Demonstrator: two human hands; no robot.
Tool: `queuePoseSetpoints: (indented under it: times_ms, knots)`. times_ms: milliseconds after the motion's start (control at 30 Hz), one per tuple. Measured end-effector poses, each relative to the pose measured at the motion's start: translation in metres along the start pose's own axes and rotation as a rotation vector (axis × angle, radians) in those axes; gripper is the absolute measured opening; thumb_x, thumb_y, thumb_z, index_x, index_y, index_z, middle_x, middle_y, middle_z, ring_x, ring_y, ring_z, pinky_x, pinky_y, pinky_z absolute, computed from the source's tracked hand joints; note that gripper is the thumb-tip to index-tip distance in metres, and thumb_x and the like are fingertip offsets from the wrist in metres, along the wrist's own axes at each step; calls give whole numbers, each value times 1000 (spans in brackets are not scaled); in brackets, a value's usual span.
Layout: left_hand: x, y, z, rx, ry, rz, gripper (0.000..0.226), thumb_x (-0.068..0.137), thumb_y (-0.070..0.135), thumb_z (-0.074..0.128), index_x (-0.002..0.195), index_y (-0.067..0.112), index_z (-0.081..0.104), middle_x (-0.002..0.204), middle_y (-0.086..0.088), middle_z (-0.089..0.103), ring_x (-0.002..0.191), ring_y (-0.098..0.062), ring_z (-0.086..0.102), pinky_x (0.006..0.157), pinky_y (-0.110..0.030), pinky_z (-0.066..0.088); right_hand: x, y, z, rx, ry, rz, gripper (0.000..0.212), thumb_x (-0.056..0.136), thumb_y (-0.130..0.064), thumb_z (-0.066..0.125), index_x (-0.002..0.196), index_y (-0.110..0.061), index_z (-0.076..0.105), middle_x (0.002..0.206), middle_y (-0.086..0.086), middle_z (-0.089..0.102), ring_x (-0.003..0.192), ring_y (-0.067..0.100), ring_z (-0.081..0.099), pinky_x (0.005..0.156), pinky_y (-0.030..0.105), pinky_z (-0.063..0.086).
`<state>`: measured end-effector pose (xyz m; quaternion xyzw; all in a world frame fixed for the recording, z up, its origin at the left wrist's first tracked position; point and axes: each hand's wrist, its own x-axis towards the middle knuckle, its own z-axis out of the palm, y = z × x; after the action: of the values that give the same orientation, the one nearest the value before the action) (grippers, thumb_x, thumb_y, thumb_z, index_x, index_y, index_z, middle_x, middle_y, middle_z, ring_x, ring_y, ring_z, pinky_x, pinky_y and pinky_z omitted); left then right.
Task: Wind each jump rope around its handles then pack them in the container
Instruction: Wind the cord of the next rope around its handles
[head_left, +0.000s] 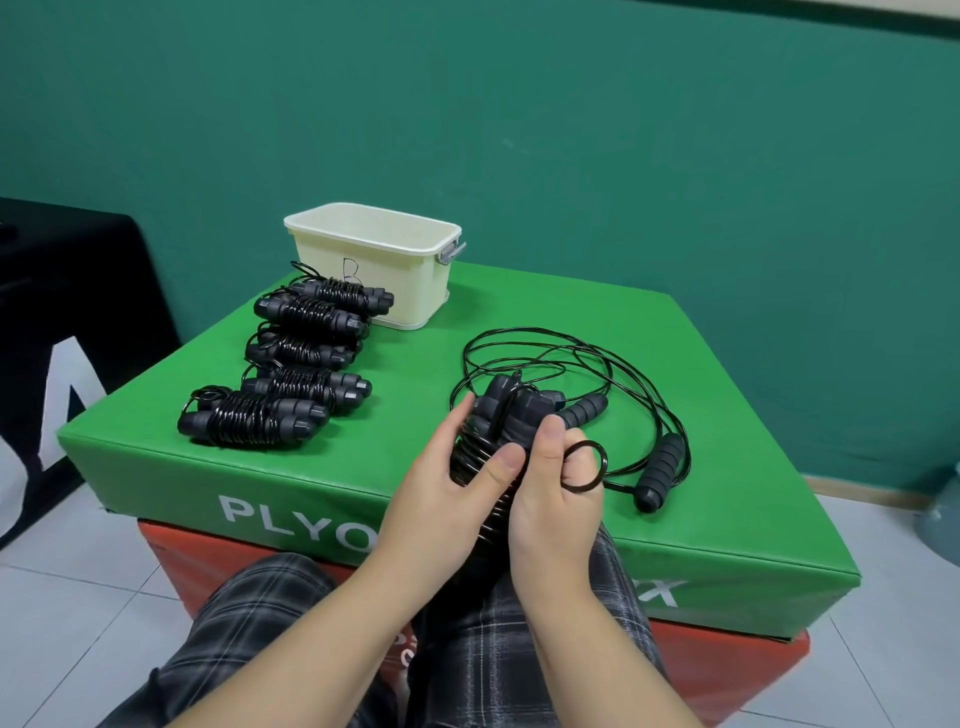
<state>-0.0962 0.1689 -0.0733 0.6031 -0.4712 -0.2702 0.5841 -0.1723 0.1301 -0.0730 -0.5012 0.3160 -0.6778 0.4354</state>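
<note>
Checked trousers (270, 613) cover the person's legs, right at the bottom. Next comes the big green box (571, 322), stacked on a red box (727, 660). At its far edge stands a cream container (384, 280). Five wound ropes (296, 358) lie in a row beside it. A loose rope (639, 415) sprawls on the right. Both hands grip one half-wound jump rope (506, 415) above the box's near edge. Left hand (441, 488) holds the coils, and right hand (550, 488) pinches a small loop (587, 465).
</note>
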Motion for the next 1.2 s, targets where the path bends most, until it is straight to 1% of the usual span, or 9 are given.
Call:
queuePoseSetpoints:
  times_ms: [200, 333, 500, 700, 800, 933, 1067, 1133, 1200]
  knots:
    - [3, 8, -11, -136, 16, 52, 75, 67, 63, 63, 134, 37, 44, 132, 21, 54, 126, 4, 44, 113, -36, 32, 5, 2, -5, -87, 33, -15, 42, 93, -37, 49, 69, -4, 59, 62, 12, 57, 61, 8, 50, 59, 18, 42]
    - [-4, 16, -23, -281, -30, -20, 68, 61, 67, 71, 124, 49, 51, 132, 13, 56, 126, -9, 49, 110, -40, 35, 28, -4, -9, -225, 222, 207, 53, 99, -43, 44, 60, -11, 59, 50, 0, 50, 47, 8, 46, 51, 21, 38]
    - [-8, 30, -19, -628, -23, -162, 62, 62, 38, 67, 123, 30, 57, 92, 0, 73, 74, -13, 68, 66, -23, 55, 41, -1, -10, -93, 328, 403, 63, 97, -49, 44, 42, -19, 57, 38, -9, 40, 48, 19, 38, 55, 31, 31]
    - [0, 28, -17, -672, 72, -335, 49, 65, 45, 66, 97, 8, 67, 75, -8, 69, 54, -14, 64, 47, -19, 48, 25, -16, -11, -14, 214, 304, 52, 100, -35, 43, 55, -9, 47, 42, -10, 49, 38, 5, 40, 40, 19, 33]
    - [7, 19, -15, -532, 131, -346, 52, 62, 50, 68, 94, 10, 70, 78, -5, 71, 62, -14, 66, 55, -22, 52, 14, -20, -10, -52, 76, 221, 52, 100, -32, 43, 55, -7, 49, 50, -8, 57, 43, 3, 45, 46, 18, 38]
    - [11, 5, -11, -199, 142, -259, 70, 53, 61, 69, 111, 22, 67, 98, 6, 71, 92, -10, 67, 91, -32, 51, 0, -19, -12, -154, -48, 93, 58, 96, -41, 46, 50, -4, 48, 43, -6, 46, 44, 7, 39, 52, 19, 35]
    - [7, -4, -6, -24, 27, -172, 61, 53, 73, 71, 105, 43, 65, 105, 12, 70, 99, -2, 63, 92, -25, 49, -8, -20, -19, -191, -152, -42, 55, 87, -52, 46, 48, -19, 27, 48, -4, 23, 49, 13, 22, 50, 31, 20]
    - [3, -4, -4, 36, -23, -141, 58, 56, 74, 69, 108, 49, 61, 112, 16, 66, 101, 6, 57, 86, -13, 44, -9, -22, -25, -284, -202, -129, 50, 88, -52, 44, 47, -27, 30, 47, -10, 22, 50, 9, 21, 51, 32, 18]
    - [2, -4, -1, 89, -55, -124, 65, 54, 82, 62, 112, 53, 58, 116, 18, 64, 105, 7, 56, 90, -18, 44, -8, -24, -30, -346, -239, -171, 45, 89, -49, 42, 47, -36, 37, 46, -11, 25, 49, 5, 21, 51, 29, 19]
